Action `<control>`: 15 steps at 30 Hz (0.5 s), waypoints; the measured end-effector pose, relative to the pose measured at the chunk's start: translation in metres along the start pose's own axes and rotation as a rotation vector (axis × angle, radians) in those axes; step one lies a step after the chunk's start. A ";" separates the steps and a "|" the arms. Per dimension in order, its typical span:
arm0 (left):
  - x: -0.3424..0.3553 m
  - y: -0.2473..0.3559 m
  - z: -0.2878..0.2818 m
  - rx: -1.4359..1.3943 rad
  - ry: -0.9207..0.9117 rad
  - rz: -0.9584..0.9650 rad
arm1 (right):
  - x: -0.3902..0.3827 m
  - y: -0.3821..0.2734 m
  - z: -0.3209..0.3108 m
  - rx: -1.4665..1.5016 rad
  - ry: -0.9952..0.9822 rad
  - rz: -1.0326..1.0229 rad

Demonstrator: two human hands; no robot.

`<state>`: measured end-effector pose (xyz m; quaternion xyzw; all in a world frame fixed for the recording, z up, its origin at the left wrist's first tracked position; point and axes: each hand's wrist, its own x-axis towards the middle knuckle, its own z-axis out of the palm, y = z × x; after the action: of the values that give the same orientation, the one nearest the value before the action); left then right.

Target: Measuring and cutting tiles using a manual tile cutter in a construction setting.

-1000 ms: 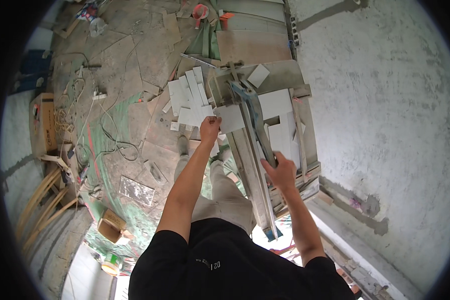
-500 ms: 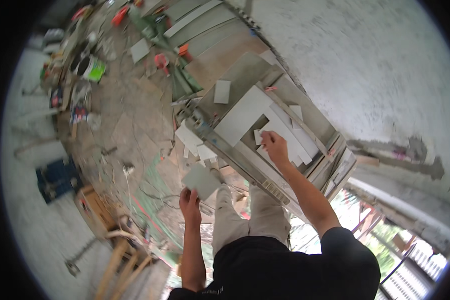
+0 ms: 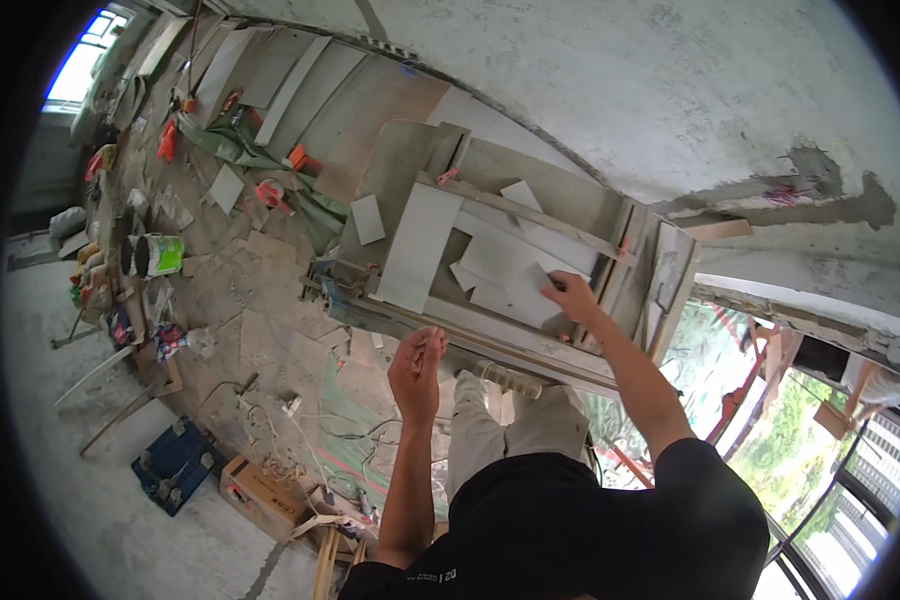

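My right hand (image 3: 572, 297) reaches over the work table (image 3: 370, 318), its thumb and fingers pinched at the edge of a small grey tile piece (image 3: 545, 279). Below that hand lie pale cut tiles (image 3: 510, 262), some overlapping. A long pale tile (image 3: 420, 245) lies to their left, and a small pointed offcut (image 3: 462, 276) sits in the dark gap between. My left hand (image 3: 416, 375) is raised before the table's near edge, fingers curled together, with nothing visible in them. How far the right fingers wrap under the piece is hidden.
A long straight bar (image 3: 530, 215) crosses the table behind the tiles, with a loose tile (image 3: 367, 219) at the left. Behind, large sheets lean along the wall. Cables, a bucket (image 3: 160, 255), a blue case (image 3: 178, 465) and a cardboard box (image 3: 263, 495) lie on the littered floor at left.
The square tile has left my left hand, which has risen toward the table. My right hand has let go of the small offcut and now pinches a grey piece. The view has turned.
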<state>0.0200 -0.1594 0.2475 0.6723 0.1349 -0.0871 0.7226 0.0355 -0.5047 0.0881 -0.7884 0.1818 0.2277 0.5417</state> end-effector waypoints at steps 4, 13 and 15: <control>-0.011 -0.004 -0.028 -0.045 0.180 -0.105 | 0.032 0.049 -0.012 -0.255 -0.075 -0.147; -0.058 -0.014 -0.084 0.060 0.441 -0.138 | 0.121 -0.064 0.149 0.425 0.006 0.166; -0.079 -0.019 -0.091 0.075 0.432 -0.140 | 0.154 -0.079 0.190 0.583 0.042 0.198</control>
<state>-0.0682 -0.0747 0.2489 0.6907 0.3295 0.0042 0.6437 0.1750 -0.3053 0.0043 -0.5829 0.3267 0.2013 0.7162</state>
